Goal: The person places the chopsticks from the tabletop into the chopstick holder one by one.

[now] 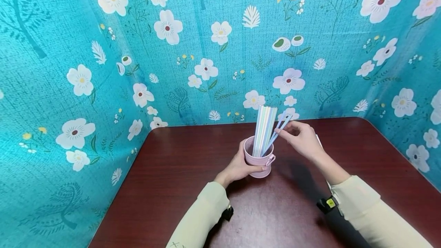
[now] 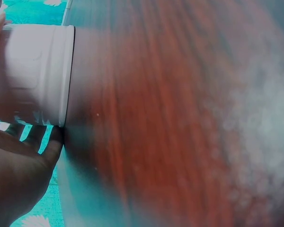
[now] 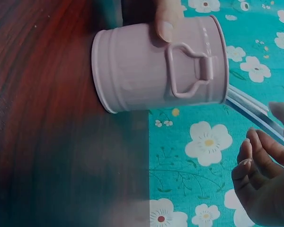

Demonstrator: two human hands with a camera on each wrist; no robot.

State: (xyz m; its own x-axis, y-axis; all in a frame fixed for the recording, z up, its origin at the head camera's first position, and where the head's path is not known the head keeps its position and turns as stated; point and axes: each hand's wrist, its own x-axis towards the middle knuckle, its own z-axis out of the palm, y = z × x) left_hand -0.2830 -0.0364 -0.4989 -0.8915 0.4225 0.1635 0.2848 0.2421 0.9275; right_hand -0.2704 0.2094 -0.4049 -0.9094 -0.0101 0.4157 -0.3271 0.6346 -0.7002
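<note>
Floral teal curtain (image 1: 62, 87) hanging close along the left edge of the dark wooden table (image 1: 165, 186), wrapping round the back and down the right side too; little room beyond the tabletop in any direction.

Left hand (image 1: 237, 167) wrapped round the near side of the pink tin mug (image 1: 257, 162), thumb across the front near the small side handle (image 3: 187, 71), fingers curled behind the wall. Likely a steadying grip, keeping the light, top-heavy mug from tipping while the contents are handled. Mug standing upright about mid-table, towards the back, base flat on the wood, well clear of every table edge.

Bundle of pastel drinking straws (image 1: 264, 129) standing in the mug, leaning slightly away towards the curtain, upper ends fanned well above the rim.

Right hand (image 1: 303, 137) just right of the mug and above rim height, thumb and forefinger pinching two pale blue straws (image 1: 280, 127) near the upper ends; lower ends inside the mug, straws slanted towards the right. Remaining fingers loosely curled, holding nothing else. High pinch probably chosen for control of the tips, with the rim serving as a guide.

Bare wood open in front of the mug and out to the right, between both cream sleeves (image 1: 372, 213); black wrist device (image 1: 329, 203) strapped on the right forearm.
</note>
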